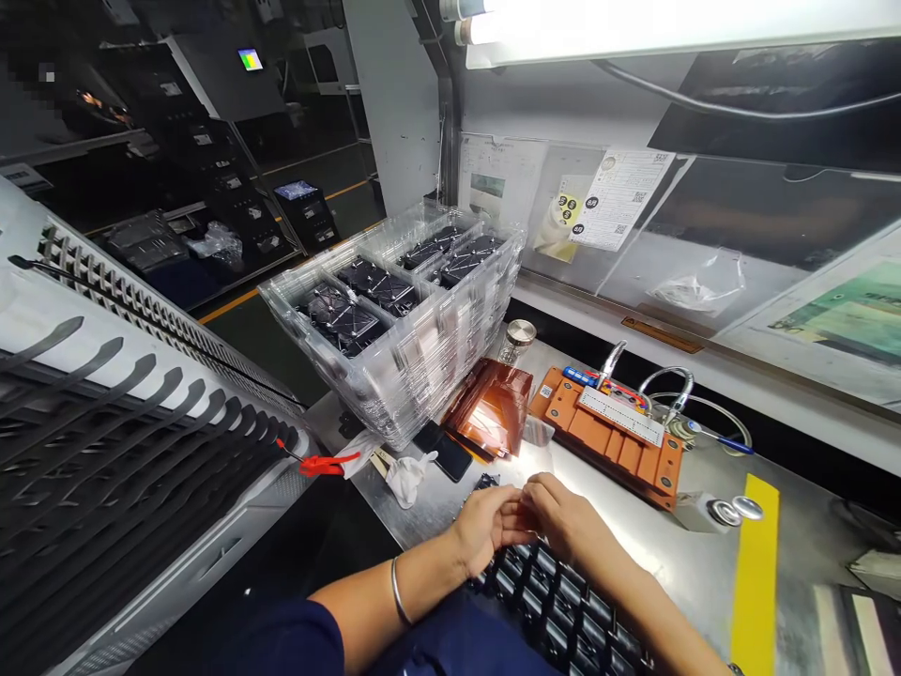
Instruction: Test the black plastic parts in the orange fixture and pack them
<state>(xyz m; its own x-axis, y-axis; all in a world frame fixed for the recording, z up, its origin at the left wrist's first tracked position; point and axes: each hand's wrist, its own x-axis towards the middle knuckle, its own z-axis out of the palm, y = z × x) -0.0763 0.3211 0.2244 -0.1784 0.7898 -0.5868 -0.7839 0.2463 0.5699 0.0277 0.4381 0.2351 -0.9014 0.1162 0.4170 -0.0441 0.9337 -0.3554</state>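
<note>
The left hand (485, 529) and right hand (559, 514) are drawn in narrow, their fingers meeting, and whether they pinch something small between them cannot be told. They sit just above a black plastic tray with rectangular pockets (556, 601) on the brushed-steel surface (676, 554). Beyond the hands lie a stack of translucent amber film sheets (489, 408), an orange rectangular fixture with a white strip (609, 432), and a clear plastic crate of black parts (394, 319)

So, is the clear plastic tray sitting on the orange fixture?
No, the clear plastic tray stands apart, to the left of the orange fixture.
</note>
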